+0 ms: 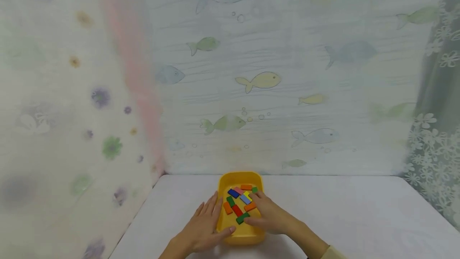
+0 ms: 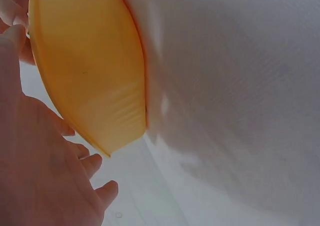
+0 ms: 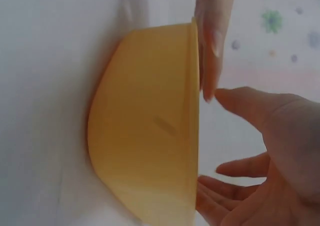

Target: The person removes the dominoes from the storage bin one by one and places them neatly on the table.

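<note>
A yellow plastic tub (image 1: pixel 240 240) stands on the table in the head view, with several small coloured blocks lying flat in it. Over its left rim rests my left hand (image 1: pixel 204 227), fingers straight and the thumb across the near left corner. My right hand (image 1: pixel 270 214) reaches over the right rim, thumb and fingers spread apart. Its thumb tip is close to a dark green block (image 1: pixel 241 218); the fingertips are near a yellow block (image 1: pixel 247 195) and an orange block (image 1: pixel 250 206). In the right wrist view the tub's wall (image 3: pixel 145 121) hides the blocks.
A white table (image 1: pixel 345 211) extends on both sides of the tub. Behind it hangs a pale curtain with fish drawings (image 1: pixel 266 80). A red block (image 1: pixel 237 210), a blue block (image 1: pixel 233 193) and a light blue block (image 1: pixel 245 199) lie among the others.
</note>
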### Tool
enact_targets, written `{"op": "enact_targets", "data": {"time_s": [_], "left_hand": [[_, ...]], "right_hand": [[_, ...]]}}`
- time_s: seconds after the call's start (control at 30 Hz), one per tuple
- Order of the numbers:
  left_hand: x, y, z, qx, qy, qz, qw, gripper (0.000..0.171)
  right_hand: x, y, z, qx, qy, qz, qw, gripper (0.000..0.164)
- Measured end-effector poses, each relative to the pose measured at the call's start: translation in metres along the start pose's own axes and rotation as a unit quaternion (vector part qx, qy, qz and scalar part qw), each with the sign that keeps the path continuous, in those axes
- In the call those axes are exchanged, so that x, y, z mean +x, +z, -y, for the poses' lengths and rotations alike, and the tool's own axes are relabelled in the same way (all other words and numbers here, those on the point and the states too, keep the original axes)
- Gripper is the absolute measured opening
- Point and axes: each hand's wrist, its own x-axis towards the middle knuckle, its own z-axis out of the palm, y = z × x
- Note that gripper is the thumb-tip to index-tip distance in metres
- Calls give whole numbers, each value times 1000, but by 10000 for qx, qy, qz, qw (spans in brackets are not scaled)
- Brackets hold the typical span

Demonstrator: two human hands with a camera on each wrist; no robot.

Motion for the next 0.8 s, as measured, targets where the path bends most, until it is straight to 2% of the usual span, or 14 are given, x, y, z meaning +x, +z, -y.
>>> {"op": "enact_targets", "data": {"time_s": [0.23, 0.47, 0.57, 0.7, 0.8], "left_hand": [[-3, 6, 2, -103, -55, -92, 9999, 106], [-1, 9, 2, -68, -119, -222, 9997, 114], [0, 8, 1, -26, -186, -219, 9996, 116], [1, 8, 1, -34, -214, -205, 9996, 117], [3, 10, 1, -37, -206, -220, 9995, 116]], "right_hand": [[15, 17, 6, -52, 58, -165, 9998, 64], [29, 29, 10, -482, 487, -184, 9975, 62], [35, 34, 12, -645, 587, -134, 9961, 53], [40, 42, 13, -782, 913, -140, 9927, 41], [43, 46, 14, -740, 1297, -289, 9884, 40]]}}
